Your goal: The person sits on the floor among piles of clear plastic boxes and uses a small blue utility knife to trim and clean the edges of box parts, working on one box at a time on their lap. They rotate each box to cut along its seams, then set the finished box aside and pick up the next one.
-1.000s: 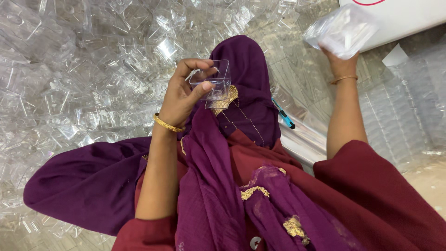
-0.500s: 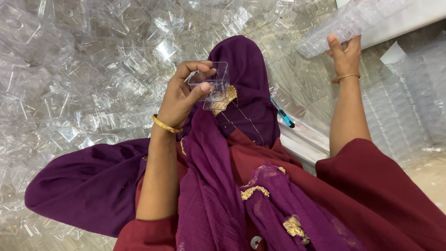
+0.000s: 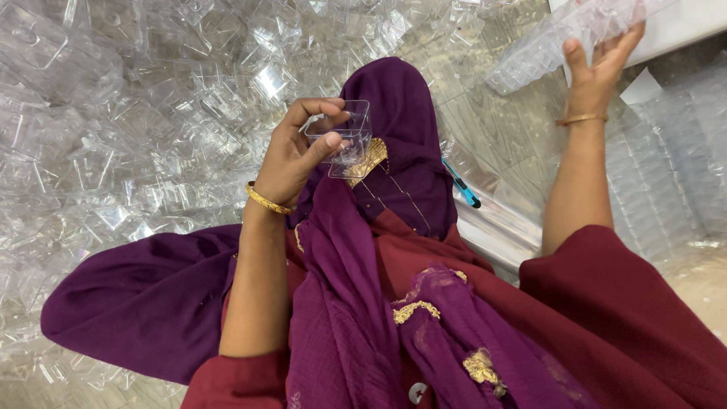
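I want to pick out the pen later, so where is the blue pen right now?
In the head view the blue pen lies right of centre, beside the purple cloth, between the left hand and the right forearm.

Small clear plastic box (image 3: 342, 136), squarish, held at centre. Heap of clear plastic packaging shells (image 3: 136, 113) fills far left. Clear ribbed tray (image 3: 545, 45) far right. Stacked clear trays (image 3: 666, 189) right. No labels, signs, screens.
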